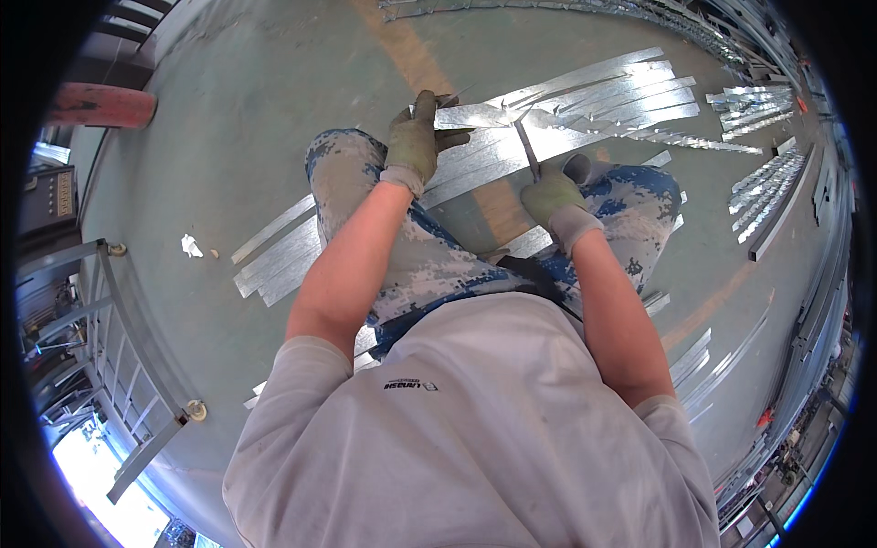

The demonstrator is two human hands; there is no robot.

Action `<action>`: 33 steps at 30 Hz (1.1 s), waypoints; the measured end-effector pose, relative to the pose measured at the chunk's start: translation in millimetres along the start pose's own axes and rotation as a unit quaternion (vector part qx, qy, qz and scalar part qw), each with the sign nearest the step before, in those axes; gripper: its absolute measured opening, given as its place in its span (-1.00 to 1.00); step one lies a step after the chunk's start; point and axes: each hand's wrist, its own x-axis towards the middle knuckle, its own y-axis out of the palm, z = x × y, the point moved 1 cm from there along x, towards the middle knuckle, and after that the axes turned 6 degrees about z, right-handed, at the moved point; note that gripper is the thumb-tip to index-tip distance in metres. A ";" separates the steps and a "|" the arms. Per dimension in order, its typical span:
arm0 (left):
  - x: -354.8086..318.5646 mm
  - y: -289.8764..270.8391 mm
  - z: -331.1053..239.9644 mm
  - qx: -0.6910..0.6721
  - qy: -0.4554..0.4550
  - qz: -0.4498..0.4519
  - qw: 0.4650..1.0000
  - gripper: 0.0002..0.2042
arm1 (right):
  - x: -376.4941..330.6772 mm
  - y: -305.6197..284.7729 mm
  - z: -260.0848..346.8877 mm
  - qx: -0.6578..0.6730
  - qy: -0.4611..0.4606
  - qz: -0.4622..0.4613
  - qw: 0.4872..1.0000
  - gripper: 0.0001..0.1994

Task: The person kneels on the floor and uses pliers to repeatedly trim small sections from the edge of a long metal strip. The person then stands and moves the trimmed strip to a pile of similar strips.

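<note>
My left hand, in a greenish work glove, grips the left end of a shiny metal strip between thumb and fingers. The strip is raised at that end and runs right over a loose stack of similar flat strips on the floor. My right hand, gloved too, is closed around a slim dark bar-shaped tool. The tool's tip points away from me and meets or overlaps the strip; contact is unclear. A dark rounded end shows beside my right fingers, and I cannot tell whether it belongs to the tool.
More flat strips lie by my left leg. Bundles of notched metal pieces rest at right beside a dark bar. At left are a wheeled metal frame and a red cylinder. White scrap lies on the floor.
</note>
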 end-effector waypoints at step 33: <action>7.6 0.2 -0.5 -0.021 0.004 -0.032 0.999 -0.62 | 0.3 32.5 4.3 0.533 -0.055 0.196 0.821 -0.55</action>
